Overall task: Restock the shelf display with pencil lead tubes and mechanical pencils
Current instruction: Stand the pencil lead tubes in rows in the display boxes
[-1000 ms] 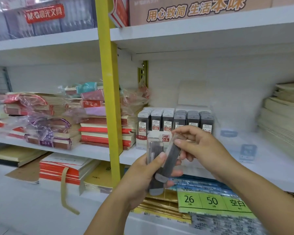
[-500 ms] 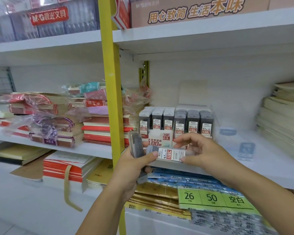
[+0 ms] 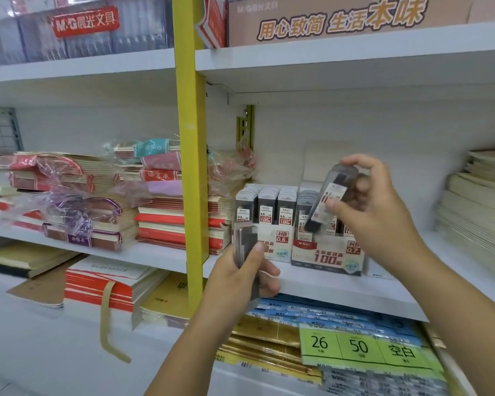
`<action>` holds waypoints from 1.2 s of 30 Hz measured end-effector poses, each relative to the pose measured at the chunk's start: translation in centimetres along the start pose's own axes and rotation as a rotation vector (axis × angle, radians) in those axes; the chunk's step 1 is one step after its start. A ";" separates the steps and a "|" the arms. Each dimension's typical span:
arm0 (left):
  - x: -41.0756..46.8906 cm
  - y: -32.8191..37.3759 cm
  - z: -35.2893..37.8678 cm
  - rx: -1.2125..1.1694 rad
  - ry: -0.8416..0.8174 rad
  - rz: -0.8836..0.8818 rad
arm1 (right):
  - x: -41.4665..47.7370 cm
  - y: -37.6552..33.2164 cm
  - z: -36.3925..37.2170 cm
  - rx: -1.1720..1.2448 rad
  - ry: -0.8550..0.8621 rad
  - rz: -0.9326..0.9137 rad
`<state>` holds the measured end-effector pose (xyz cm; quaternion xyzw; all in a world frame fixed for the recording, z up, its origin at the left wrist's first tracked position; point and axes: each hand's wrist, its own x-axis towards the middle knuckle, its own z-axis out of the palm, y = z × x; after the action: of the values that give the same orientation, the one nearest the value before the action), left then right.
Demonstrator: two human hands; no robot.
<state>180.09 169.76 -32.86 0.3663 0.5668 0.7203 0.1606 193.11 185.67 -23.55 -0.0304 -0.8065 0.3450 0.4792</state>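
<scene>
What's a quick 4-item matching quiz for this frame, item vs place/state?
1. right hand
2. left hand
3. HB 0.7 box
4. green label

A. on the white shelf, right of the HB 0.5 box
B. lower level, reads 26 and 50
C. grips upright tubes
D. pinches one tilted lead tube

Pairs: 1-D, 2-C, 3-A, 4-B

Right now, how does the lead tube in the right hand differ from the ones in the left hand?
The right hand pinches a single lead tube, tilted, label toward the camera, held high before the HB 0.7 display box. The left hand grips a bundle of tubes, roughly upright, edge-on, lower, before the HB 0.5 box. Both are dark grey tubes.
</scene>
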 end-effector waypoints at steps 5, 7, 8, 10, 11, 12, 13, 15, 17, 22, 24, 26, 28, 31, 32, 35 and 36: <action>0.4 -0.7 0.1 0.071 -0.086 -0.073 | 0.9 1.8 0.9 -0.162 0.105 -0.081; 0.5 -0.8 -0.1 0.049 -0.124 -0.113 | 1.1 2.6 1.5 -0.275 0.045 -0.056; 0.6 -1.0 -0.2 0.008 -0.140 -0.135 | 1.2 3.0 1.7 -0.312 0.015 -0.049; 0.7 -1.0 -0.4 -0.070 -0.152 -0.164 | 1.3 3.7 2.1 -0.340 -0.033 -0.031; 0.8 -1.0 -0.5 -0.079 -0.149 -0.157 | 1.4 4.0 2.3 -0.359 -0.053 -0.019; 0.9 -1.1 -0.7 -0.077 -0.146 -0.139 | 1.5 4.3 2.5 -0.397 -0.063 -0.013; 0.9 -1.1 -0.8 -0.073 -0.141 -0.132 | 1.5 4.6 2.7 -0.462 -0.060 -0.019; 0.8 -1.0 -1.0 -0.078 -0.130 -0.134 | 1.6 5.0 2.9 -0.620 -0.015 -0.067; 0.6 -0.9 -1.1 -0.083 -0.137 -0.127 | 1.5 4.9 3.0 -0.724 0.011 -0.095; 0.0 -0.1 -0.8 -0.109 -0.156 -0.116 | 0.6 3.8 3.2 -0.595 0.008 -0.116; -0.3 0.2 -0.6 -0.122 -0.175 -0.110 | 0.0 2.8 3.4 -0.323 -0.100 -0.012; -0.6 0.6 -0.3 -0.131 -0.204 -0.111 | -0.9 2.0 3.6 -0.125 -0.284 0.116; -0.9 0.7 -0.1 -0.128 -0.231 -0.117 | -1.9 1.4 3.8 0.040 -0.386 0.190; -1.2 0.7 0.0 -0.130 -0.247 -0.143 | -2.9 1.1 3.8 0.228 -0.362 0.225; -1.3 0.7 0.0 -0.119 -0.244 -0.156 | -3.1 1.1 3.6 0.267 -0.352 0.238; -1.5 0.7 -0.4 -0.053 -0.220 -0.192 | -3.6 1.3 2.8 0.347 -0.322 0.279; -1.5 0.7 -0.6 -0.049 -0.205 -0.200 | -3.7 1.4 2.5 0.346 -0.303 0.298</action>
<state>180.81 168.12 -32.76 0.3759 0.5632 0.6731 0.2975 192.71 184.04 -27.94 -0.0145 -0.7847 0.5451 0.2948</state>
